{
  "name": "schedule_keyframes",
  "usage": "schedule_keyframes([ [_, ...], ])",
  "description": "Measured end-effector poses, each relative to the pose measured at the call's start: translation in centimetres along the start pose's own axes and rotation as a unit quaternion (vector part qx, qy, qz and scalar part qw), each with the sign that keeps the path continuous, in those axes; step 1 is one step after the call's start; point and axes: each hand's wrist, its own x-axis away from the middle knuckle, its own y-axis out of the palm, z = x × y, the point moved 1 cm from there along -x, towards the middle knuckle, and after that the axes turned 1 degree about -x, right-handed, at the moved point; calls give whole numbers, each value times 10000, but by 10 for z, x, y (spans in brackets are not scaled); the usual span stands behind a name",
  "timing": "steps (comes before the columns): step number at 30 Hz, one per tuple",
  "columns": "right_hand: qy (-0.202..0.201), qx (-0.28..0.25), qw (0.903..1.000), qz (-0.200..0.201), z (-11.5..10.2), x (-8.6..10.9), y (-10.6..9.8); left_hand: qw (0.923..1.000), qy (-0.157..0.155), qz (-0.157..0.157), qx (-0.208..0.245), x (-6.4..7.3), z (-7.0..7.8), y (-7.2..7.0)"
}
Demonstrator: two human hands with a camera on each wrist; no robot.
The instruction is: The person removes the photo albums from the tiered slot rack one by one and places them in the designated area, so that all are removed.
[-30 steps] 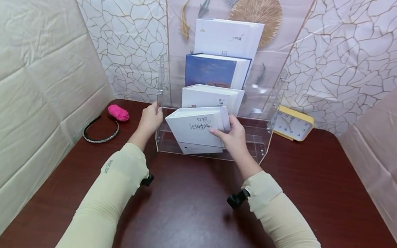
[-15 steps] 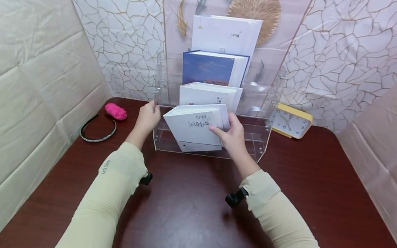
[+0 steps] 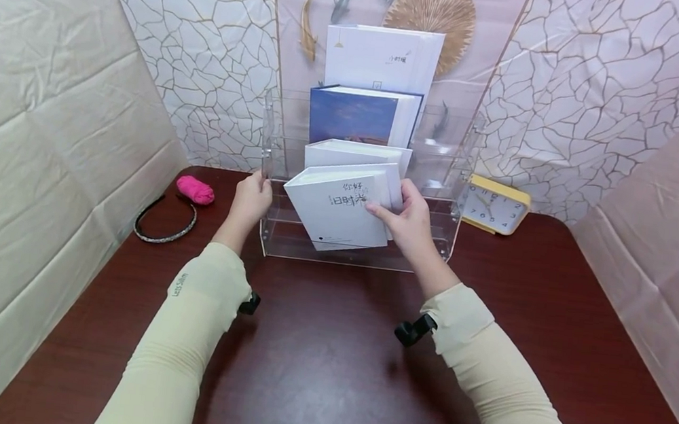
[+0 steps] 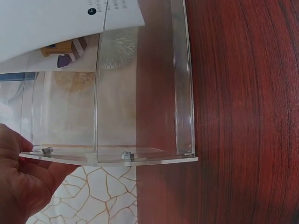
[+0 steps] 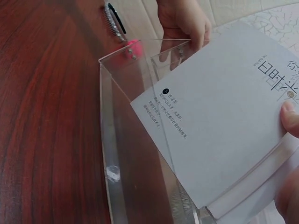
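In the head view my right hand pinches a white book at its right edge, thumb on the front cover and fingers behind. The book tilts, its lower part inside the front tier of a clear acrylic rack. The right wrist view shows the book's printed cover with its lower corner over the rack's front. My left hand holds the rack's left side panel; the left wrist view shows the fingers behind the panel edge. Behind stand another white book, a blue-covered book and a tall white book.
A yellow-framed clock stands right of the rack. To the left lie a pink bundle and a dark, glittery headband. Patterned cloth walls surround the dark red table on the back and sides.
My right hand has raised the white book a little and shifted it slightly right, so it covers more of the book behind. My left hand stays on the rack's side.
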Motion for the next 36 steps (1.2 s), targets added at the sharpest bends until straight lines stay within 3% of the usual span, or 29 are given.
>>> schedule_keyframes([
  [16,-40,-354,9994,40,-12,0,-16,9998,115,50,-154,3,4,0],
  [27,-71,-1188,9927,186,-16,-5,-43,9997,200,33,-145,2,1,0],
  [31,-320,-1596,9858,406,-19,-5,-60,9997,198,2,-126,2,2,0],
  [36,-597,-2399,9655,817,-29,-2,-87,9997,196,-4,-143,3,3,-2],
])
